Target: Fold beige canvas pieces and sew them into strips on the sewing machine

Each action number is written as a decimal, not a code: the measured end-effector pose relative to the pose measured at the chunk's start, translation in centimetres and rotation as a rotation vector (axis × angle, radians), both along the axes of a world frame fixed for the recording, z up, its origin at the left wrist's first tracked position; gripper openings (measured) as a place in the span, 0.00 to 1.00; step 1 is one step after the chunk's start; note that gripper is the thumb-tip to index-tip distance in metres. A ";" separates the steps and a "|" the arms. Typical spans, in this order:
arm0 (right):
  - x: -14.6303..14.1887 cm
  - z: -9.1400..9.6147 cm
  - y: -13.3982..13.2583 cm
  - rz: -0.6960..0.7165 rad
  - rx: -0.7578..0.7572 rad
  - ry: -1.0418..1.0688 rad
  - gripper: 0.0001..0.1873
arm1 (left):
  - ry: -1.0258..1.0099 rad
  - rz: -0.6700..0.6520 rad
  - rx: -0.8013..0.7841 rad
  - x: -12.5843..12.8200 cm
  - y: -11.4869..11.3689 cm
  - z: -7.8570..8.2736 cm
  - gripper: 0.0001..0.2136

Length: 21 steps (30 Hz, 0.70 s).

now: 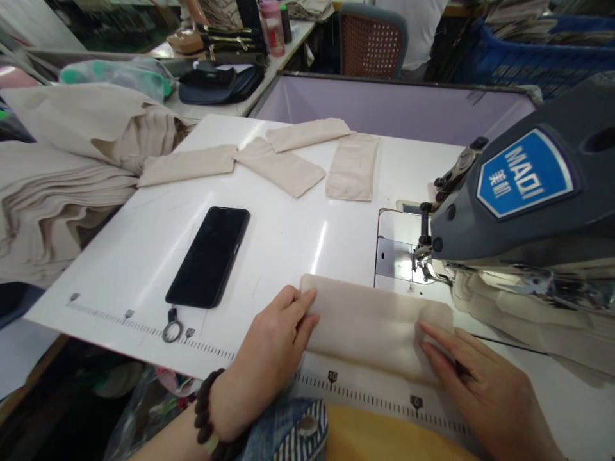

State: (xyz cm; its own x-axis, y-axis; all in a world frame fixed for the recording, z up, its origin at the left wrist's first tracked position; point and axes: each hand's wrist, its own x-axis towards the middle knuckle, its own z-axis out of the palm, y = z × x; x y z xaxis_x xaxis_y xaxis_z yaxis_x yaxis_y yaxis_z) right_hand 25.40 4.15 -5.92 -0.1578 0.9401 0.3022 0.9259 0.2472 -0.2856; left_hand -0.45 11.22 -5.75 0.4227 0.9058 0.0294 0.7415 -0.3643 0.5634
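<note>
A folded beige fabric piece lies across the front of the white table, just before the sewing machine's needle area. My left hand pinches its left end between thumb and fingers. At the right end, my right hand grips the same piece with thumb and forefinger, the other fingers curled under. Printed ruler marks run along the table edge below the cloth. Beneath the machine arm, to the right, more beige cloth is bunched.
Several folded beige pieces lie toward the table's back. A black phone with a ring strap rests left of centre. Stacks of beige cloth stand at the left. The grey sewing machine occupies the right. Behind are a chair and a blue crate.
</note>
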 end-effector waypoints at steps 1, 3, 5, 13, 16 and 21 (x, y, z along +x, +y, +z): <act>0.0 -0.1 0.0 -0.002 -0.007 0.006 0.18 | 0.002 -0.001 0.001 0.0 0.0 0.0 0.13; 0.0 -0.2 -0.1 -0.018 -0.015 0.022 0.18 | 0.003 -0.004 0.008 0.0 0.0 0.0 0.13; 0.0 -0.2 -0.1 -0.035 -0.022 0.044 0.17 | 0.005 -0.003 0.019 -0.1 0.0 -0.1 0.13; -0.4 0.1 -0.2 -0.085 -0.163 0.191 0.13 | 0.024 -0.017 0.110 -0.4 0.3 -0.6 0.14; -0.5 0.1 -0.3 -0.107 -0.216 0.245 0.13 | 0.039 -0.033 0.152 -0.5 0.4 -0.9 0.14; -0.6 0.2 -0.1 -0.098 -0.219 0.278 0.13 | 0.044 -0.034 0.175 -0.8 0.5 -1.1 0.15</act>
